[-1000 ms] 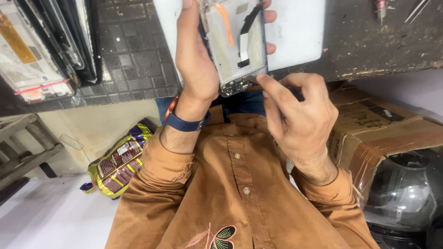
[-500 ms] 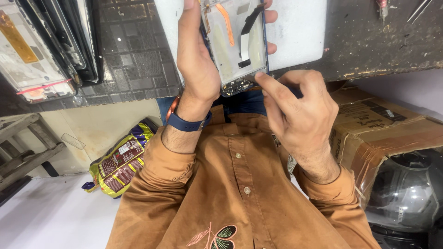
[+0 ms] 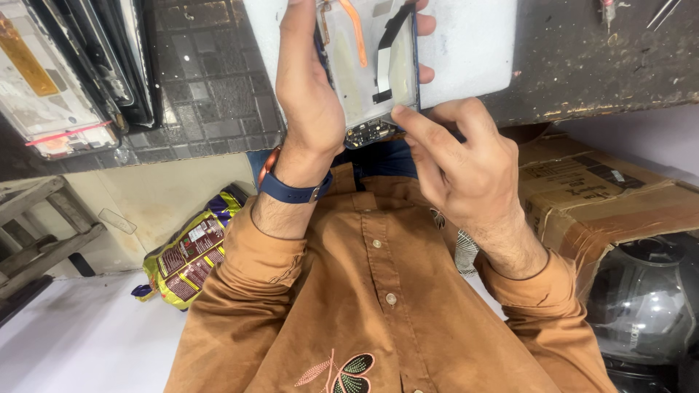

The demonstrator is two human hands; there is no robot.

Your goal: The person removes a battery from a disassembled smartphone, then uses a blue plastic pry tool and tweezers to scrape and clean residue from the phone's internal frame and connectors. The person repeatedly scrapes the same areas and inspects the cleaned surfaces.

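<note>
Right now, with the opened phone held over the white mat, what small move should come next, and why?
Probably ease the right hand forefinger under the small board at the lower edge of the opened phone, while the left hand steadies it. That fingertip already rests at the exposed lower corner, and the black flex cable lies loose above the white mat.

Single head view, steeply downward, close.
</note>
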